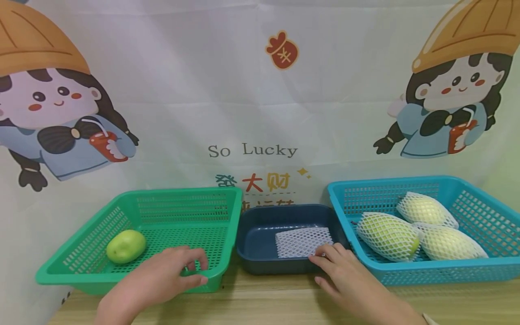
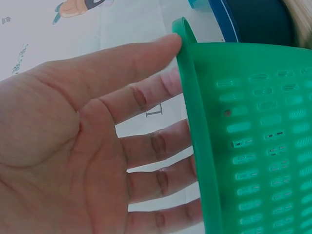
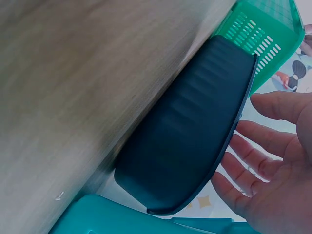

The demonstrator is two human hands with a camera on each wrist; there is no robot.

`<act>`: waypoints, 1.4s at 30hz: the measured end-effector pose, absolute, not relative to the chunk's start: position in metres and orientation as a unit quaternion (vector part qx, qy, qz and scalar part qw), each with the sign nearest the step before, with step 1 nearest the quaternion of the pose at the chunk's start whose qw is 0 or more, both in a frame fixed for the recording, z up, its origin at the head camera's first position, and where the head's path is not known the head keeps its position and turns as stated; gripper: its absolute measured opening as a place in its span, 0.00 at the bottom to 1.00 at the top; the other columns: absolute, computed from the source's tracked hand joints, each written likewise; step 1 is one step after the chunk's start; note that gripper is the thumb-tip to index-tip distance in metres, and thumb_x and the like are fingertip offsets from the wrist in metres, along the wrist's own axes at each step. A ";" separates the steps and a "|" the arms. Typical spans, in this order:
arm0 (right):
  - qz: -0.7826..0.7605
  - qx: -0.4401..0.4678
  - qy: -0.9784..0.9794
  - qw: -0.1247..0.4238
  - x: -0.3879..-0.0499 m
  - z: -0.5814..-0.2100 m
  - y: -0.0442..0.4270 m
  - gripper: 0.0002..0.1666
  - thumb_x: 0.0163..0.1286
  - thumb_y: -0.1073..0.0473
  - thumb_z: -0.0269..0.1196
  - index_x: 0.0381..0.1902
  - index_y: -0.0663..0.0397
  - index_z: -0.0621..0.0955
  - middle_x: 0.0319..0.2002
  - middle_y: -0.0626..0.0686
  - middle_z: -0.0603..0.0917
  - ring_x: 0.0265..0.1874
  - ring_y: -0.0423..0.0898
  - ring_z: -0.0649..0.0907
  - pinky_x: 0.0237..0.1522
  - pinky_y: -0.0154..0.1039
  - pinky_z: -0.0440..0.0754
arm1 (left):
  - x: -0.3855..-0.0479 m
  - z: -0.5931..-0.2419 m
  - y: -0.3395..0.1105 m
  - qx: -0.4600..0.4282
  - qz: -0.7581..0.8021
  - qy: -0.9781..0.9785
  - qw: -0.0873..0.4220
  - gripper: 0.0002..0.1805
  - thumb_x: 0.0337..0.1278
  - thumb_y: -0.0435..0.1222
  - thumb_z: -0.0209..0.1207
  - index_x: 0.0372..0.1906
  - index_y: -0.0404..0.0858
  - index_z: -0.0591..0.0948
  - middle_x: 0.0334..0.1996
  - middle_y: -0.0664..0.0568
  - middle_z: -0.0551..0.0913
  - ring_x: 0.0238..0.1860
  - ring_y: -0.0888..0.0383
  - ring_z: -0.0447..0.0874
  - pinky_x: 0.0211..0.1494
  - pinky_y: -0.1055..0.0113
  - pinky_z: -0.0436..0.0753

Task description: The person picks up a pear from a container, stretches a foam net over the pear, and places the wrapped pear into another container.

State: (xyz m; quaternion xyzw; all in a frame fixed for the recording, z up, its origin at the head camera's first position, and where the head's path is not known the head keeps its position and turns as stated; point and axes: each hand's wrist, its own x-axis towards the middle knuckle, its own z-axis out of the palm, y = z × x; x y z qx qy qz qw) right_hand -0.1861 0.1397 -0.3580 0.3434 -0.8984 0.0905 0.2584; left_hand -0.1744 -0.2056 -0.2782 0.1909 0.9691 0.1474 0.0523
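My left hand (image 1: 162,275) hovers over the front right rim of the green basket (image 1: 183,193), its fingers loosely bent and nothing in them. Inside that basket, at the left, lies a bare yellow-green fruit (image 1: 126,246), mango-like in shape. A flattened white foam net (image 1: 302,242) lies in the dark blue tray (image 1: 260,266) in the middle. My right hand (image 1: 345,275) is at the tray's front right rim, with relaxed fingertips reaching over it near the net. In the right wrist view, this hand (image 3: 278,161) holds nothing; contact with the rim cannot be told.
To the right stands a blue basket (image 1: 443,272) with three fruits in white foam nets, one greener fruit (image 1: 387,237) at its left. The containers stand side by side on a wooden table (image 1: 260,302). A printed cloth (image 1: 183,90) hangs behind them.
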 end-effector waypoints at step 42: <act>0.091 0.344 -0.898 0.259 -0.187 -0.358 0.142 0.20 0.56 0.56 0.67 0.48 0.50 0.81 0.41 0.44 0.73 0.37 0.41 0.67 0.37 0.39 0.68 | -0.227 -0.311 -0.336 -0.012 0.161 0.983 -0.084 0.42 0.61 0.45 0.53 0.69 0.26 0.48 0.60 0.15 0.47 0.54 0.14 0.51 0.49 0.26 0.60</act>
